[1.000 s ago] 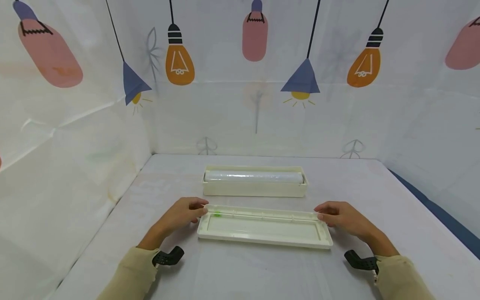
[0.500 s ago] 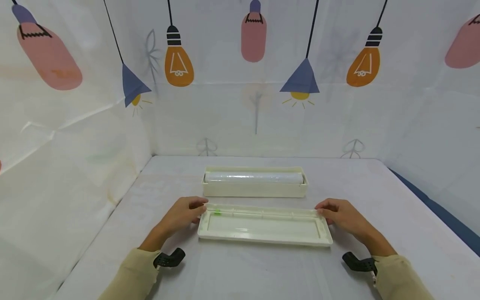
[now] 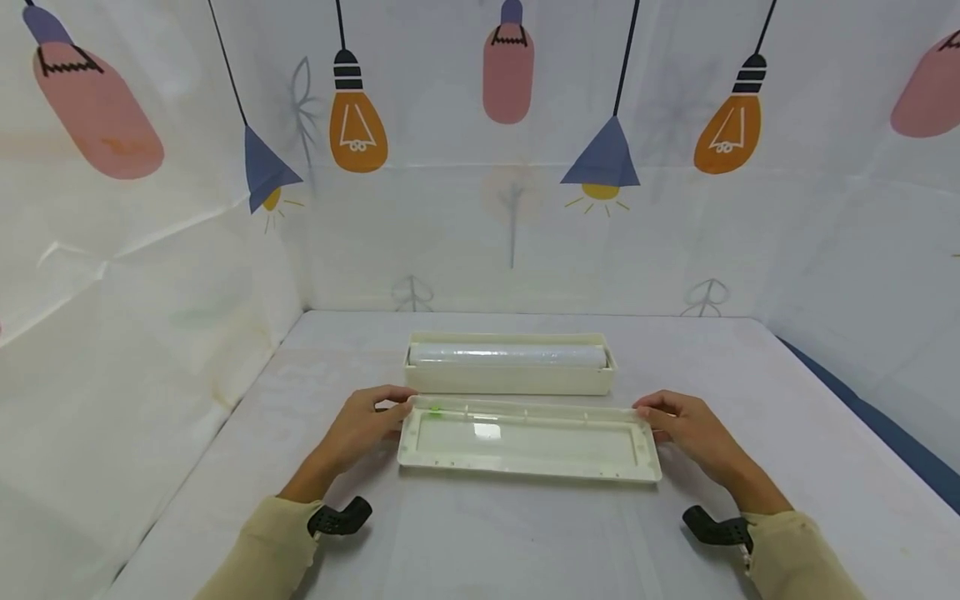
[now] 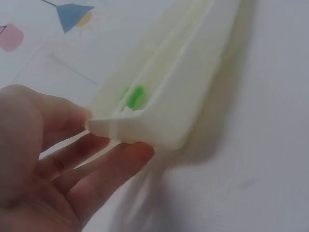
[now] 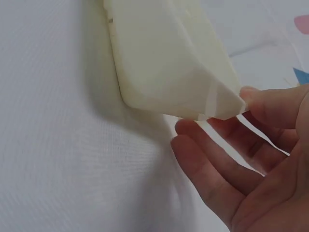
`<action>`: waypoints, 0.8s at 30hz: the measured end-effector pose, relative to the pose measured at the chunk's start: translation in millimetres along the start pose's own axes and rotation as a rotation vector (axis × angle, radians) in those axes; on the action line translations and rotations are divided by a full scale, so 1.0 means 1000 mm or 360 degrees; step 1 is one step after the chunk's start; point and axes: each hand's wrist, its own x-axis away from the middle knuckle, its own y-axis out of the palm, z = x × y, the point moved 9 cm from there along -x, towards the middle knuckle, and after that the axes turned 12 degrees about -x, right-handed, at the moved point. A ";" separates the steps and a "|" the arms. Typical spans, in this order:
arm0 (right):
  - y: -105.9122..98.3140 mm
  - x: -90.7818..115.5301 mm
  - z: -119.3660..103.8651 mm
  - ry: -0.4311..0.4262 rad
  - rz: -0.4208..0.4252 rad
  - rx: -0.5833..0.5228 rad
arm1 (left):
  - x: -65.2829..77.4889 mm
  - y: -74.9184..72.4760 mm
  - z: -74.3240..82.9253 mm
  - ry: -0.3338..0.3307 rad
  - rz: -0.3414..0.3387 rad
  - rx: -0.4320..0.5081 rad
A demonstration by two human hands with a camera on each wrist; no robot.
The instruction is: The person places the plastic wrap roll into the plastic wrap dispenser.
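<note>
A long cream plastic lid (image 3: 525, 442), its hollow side showing, is held at both ends in the head view. My left hand (image 3: 365, 427) pinches its far left corner between thumb and fingers; a green mark (image 4: 135, 96) shows inside that end in the left wrist view. At the far right corner my right hand (image 3: 688, 435) pinches the other end, thumb on the edge and fingers below. The lid's far edge is raised and its near edge lies low, close over the table. Just behind it stands a cream box (image 3: 510, 382) with a roll of clear plastic wrap (image 3: 510, 356) inside.
The white-covered table (image 3: 480, 550) runs back to a white sheet wall (image 3: 450, 225) printed with lamps and bulbs. Another sheet wall rises along the left side. A black wrist camera mount (image 3: 340, 517) sits on each wrist.
Both hands have raised the lid's far edge and shifted it slightly away from me, towards the box, so more of its hollow side shows. The box has not moved.
</note>
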 end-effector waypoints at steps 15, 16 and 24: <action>0.008 -0.001 0.013 0.0233 -0.0057 -0.0276 | 0.005 -0.015 0.013 0.0081 0.0200 0.0094; 0.009 -0.001 0.014 0.0243 -0.0080 -0.0280 | 0.005 -0.015 0.013 0.0094 0.0205 0.0096; 0.013 0.003 0.014 0.0251 -0.0209 -0.0382 | 0.003 -0.019 0.019 0.0174 0.0266 0.0127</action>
